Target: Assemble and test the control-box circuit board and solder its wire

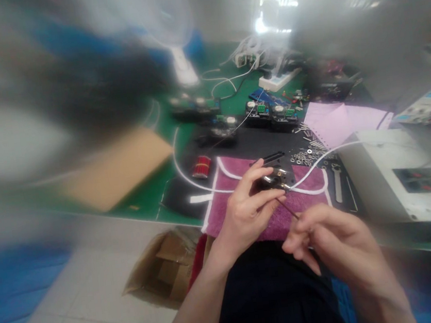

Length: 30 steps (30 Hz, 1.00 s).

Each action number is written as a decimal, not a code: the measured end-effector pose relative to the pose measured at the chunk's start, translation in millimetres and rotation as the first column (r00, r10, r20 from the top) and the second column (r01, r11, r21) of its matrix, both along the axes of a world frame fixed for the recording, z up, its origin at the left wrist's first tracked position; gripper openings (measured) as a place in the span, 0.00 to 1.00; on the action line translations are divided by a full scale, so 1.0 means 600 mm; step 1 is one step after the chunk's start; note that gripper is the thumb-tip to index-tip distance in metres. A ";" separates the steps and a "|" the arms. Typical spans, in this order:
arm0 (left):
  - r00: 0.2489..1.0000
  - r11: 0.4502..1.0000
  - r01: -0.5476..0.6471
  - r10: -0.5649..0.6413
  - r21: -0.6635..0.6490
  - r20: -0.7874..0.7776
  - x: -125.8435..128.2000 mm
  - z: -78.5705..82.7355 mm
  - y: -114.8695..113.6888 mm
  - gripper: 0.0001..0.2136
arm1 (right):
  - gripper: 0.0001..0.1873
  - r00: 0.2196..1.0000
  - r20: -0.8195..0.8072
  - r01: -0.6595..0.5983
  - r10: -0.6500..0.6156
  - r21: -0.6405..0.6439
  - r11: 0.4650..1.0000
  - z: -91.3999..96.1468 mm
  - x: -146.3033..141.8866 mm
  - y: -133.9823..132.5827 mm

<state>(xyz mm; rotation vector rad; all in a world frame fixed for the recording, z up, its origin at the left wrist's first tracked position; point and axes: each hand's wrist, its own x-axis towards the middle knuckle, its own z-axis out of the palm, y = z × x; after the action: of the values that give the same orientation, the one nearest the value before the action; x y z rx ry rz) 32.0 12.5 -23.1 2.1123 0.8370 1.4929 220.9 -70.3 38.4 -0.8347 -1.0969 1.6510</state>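
A small black part (277,177) sits pinched between the thumb and fingers (254,171) of the left hand (244,212), held just above a magenta cloth (233,176) on the surface (145,195). A thin tool (288,209) runs slantwise from the part's underside down to the right hand (325,237), whose fingers (304,224) are pressed together around its lower end; the tool's tip touches the part.

A white cable (327,153) leaves the part and curves off to the right of the left fingers. Just beyond those fingertips lies a scatter of screws and washers (308,157) on a dark mat. To the right of both hands stands a grey box (379,163). Left of the left fingers, past the cloth's edge, lies a red spool (201,166). Farther beyond the fingers sit black modules (258,110) with green connectors. Below the left wrist, on the tiled floor, an open cardboard box (165,271) stands against the surface's edge.
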 end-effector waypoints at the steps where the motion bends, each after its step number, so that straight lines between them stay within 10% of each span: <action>1: 1.000 1.000 0.001 -0.001 0.001 0.001 0.000 0.001 0.000 0.11 | 0.07 1.000 0.030 0.008 -0.008 0.016 1.000 -0.001 0.002 -0.001; 8: 1.000 1.000 0.003 -0.003 -0.007 -0.019 0.001 0.003 -0.001 0.11 | 0.12 0.749 0.474 0.249 -0.462 0.446 0.860 0.006 -0.015 -0.005; 15: 1.000 1.000 -0.002 0.002 0.019 -0.005 0.000 0.004 0.001 0.10 | 0.15 0.998 0.051 0.036 -0.035 -0.021 0.999 0.012 -0.004 0.000; 18: 1.000 1.000 0.000 0.001 0.008 -0.011 0.001 0.001 0.001 0.11 | 0.11 0.997 0.003 -0.076 0.076 -0.011 0.997 0.010 0.008 -0.001; 23: 1.000 1.000 -0.005 0.005 0.017 -0.009 0.002 0.000 0.001 0.11 | 0.03 0.989 0.147 -0.011 0.002 0.060 0.998 0.010 0.004 -0.001; 30: 1.000 1.000 -0.003 0.003 0.002 -0.027 0.001 0.003 -0.001 0.11 | 0.16 0.850 0.444 0.121 -0.282 0.355 0.927 0.006 -0.014 0.005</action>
<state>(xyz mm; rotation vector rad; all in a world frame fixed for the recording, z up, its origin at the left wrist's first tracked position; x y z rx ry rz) 32.8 12.1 -21.4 2.1386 0.8490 1.4705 212.4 -67.1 42.2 -1.1456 -1.5149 1.0636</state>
